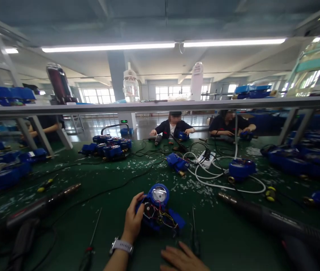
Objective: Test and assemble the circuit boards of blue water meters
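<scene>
A blue water meter [159,195] with a round clear dial lies on the green table in front of me. Its housing is open, and red, yellow and dark wires show inside. My left hand [134,216], with a watch on the wrist, grips the meter's left side. At the bottom edge, my right hand [181,258] is spread low over the table, holding nothing, just below the meter. A screwdriver [195,241] lies by the fingers of that hand. Another screwdriver [88,256] with a dark handle rests left of my left wrist.
Heat guns lie on both sides, one at left [38,207] and one at right [273,222]. Several blue meters [111,146] sit farther back. A power strip [206,160] with white and black cables is beyond. A shelf [154,108] crosses above; co-workers sit opposite.
</scene>
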Available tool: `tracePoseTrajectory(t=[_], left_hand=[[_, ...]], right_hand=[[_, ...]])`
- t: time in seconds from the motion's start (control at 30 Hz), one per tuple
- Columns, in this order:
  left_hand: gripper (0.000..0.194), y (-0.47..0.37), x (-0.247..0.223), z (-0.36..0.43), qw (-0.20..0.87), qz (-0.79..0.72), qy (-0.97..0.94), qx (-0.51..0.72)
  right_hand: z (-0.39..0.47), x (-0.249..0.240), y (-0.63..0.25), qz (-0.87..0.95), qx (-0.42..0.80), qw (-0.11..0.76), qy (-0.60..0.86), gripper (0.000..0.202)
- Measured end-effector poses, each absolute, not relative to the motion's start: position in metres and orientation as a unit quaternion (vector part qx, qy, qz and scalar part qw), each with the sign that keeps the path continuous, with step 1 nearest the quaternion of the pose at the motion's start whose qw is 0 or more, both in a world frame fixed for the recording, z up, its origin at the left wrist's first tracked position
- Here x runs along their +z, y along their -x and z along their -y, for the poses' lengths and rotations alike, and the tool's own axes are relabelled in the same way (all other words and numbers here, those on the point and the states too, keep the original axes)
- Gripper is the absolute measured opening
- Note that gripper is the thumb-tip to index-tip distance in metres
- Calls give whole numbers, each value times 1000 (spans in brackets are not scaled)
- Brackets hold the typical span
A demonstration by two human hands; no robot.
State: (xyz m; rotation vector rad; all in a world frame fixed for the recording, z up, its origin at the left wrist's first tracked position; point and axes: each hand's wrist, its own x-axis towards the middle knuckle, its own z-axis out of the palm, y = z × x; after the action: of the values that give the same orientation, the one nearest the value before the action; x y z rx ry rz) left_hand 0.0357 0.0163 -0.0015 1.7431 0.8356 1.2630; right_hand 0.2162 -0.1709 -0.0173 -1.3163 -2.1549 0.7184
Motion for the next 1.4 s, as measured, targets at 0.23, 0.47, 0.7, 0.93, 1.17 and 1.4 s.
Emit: tracePoseTrajectory(t=[0.23,0.47,0.7,0.93,1.17,1.4], left_hand=[[44,-36,-5,-20,391,-327,-697,504],[40,-37,-14,-29,355,-355,-702,505],[37,-33,-19,-34,330,-397,-675,528],[47,-32,-28,-45,378,-455,-613,525],[53,-31,-28,-38,417,-450,-629,477],[55,-48,-26,-20,437,-425,-667,428]], right_hand=[[152,31,-260,794,190,146,558,59],[100,6,-303,765,116,162,613,46],[72,-13,-346,663,-22,281,693,36],[124,-11,-300,735,17,313,601,28],[110,-22,-300,660,79,369,649,42],[118,-9,-263,637,147,445,612,63]])
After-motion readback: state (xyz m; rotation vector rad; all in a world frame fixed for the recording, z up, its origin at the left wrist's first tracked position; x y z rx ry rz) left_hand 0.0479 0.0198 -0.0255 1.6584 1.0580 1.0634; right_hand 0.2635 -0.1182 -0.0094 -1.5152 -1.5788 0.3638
